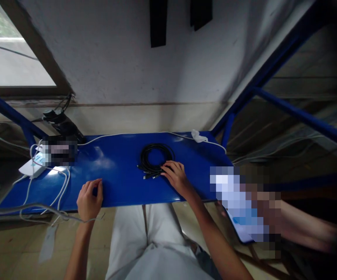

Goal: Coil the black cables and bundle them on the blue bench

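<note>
A coil of thin black cables (148, 149) with metal-tipped plugs (149, 175) at its lower left lies on the blue table (118, 190). My right hand (176, 175) is at the coil's lower right edge, its thumb and fingertips closed on the cables. Over the table's front edge at left, my left hand (89, 198) is curled, thumb and forefinger tips close together. Nothing shows in its fingers.
On the left stand a white power strip (30, 166), a blurred-out dark item (62, 149) and white cords (66, 181). White crumpled material (199, 136) lies at the back right. Another person's hand (262, 210) holds a phone (244, 225) at right. Blue frame bars (229, 124) rise at the sides.
</note>
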Demonstrator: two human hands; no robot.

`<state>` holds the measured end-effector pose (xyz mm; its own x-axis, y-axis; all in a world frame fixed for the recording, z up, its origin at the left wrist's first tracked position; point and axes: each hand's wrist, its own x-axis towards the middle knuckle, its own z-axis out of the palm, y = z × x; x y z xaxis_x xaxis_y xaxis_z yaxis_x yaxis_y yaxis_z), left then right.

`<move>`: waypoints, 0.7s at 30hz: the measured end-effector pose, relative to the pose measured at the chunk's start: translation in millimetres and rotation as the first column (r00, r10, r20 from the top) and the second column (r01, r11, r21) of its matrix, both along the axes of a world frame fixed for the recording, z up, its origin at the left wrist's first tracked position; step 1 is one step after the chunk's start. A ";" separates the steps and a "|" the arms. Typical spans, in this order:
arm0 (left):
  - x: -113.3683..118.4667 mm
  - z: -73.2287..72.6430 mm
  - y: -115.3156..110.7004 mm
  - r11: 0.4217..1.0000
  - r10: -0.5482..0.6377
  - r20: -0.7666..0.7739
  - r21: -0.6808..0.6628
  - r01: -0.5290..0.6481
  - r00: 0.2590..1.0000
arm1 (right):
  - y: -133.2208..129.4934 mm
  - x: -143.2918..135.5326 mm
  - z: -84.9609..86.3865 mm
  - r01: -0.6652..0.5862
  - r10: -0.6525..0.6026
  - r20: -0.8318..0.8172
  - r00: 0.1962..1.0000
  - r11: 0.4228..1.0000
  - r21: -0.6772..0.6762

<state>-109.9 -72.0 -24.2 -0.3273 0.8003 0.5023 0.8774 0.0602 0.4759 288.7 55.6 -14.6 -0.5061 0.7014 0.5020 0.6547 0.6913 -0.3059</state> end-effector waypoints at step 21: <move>-11.8 6.6 -11.6 0.999 0.029 0.375 0.010 -0.036 0.927 | -83.3 3.5 -0.1 0.162 -0.222 -0.363 0.905 0.969 -0.187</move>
